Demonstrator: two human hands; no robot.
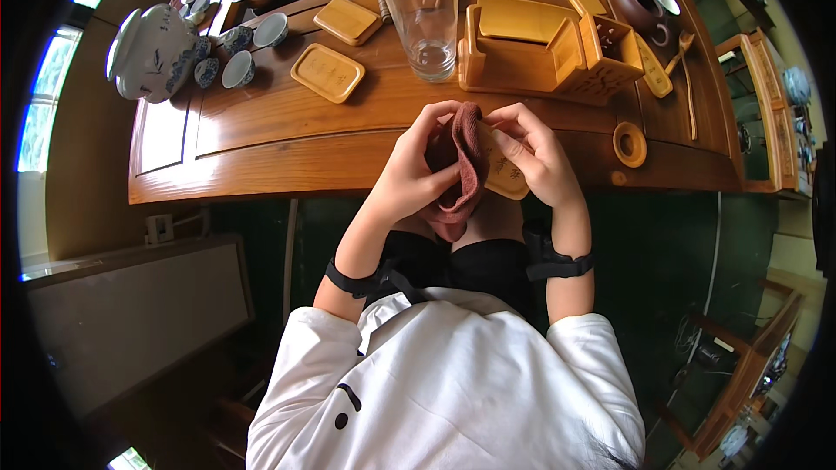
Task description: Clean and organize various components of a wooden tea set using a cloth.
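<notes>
Just past the near edge of the table, above my lap, my left hand (405,167) is closed round a reddish-brown cloth (468,157). My right hand (544,157) grips a small light wooden coaster (503,176) with engraved marks, its thumb on the face and its fingers behind. The cloth is bunched against the coaster's left part and hides it. Two similar wooden coasters lie on the tabletop beyond my left hand: a nearer coaster (327,73) and a farther coaster (347,21).
A tall glass (423,17) and an openwork wooden holder (514,65) stand beyond my hands on the wooden table (287,161). At left are a white-and-blue jar (155,52) and several small cups. Rightward are a wooden ring (630,144) and a dark teapot (640,7).
</notes>
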